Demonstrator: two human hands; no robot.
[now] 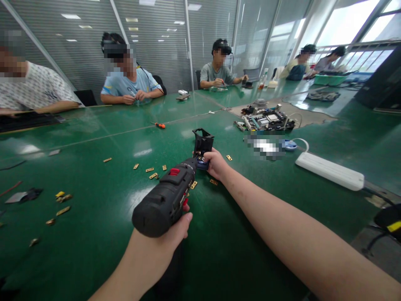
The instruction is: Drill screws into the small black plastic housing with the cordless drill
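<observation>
My left hand (166, 238) is wrapped round the handle of a black cordless drill (166, 196) with red switches. The drill's front end points away from me, at a small black plastic housing (203, 142) with an open frame on top. Holding that housing low on its right side is my right hand (216, 164), fingers closed. Brass-coloured metal parts and a blue patch show at the housing's lower end. Whether the drill's bit touches a screw there is hidden. Small brass plates (153, 176) lie on the green table (125, 225) around the drill.
An orange screwdriver (160, 125) lies beyond the brass plates. To the right are a circuit board (266, 119) and a white power strip (330, 170) with a cable. More brass pieces (63, 211) are at left. Several people sit along the table's far side.
</observation>
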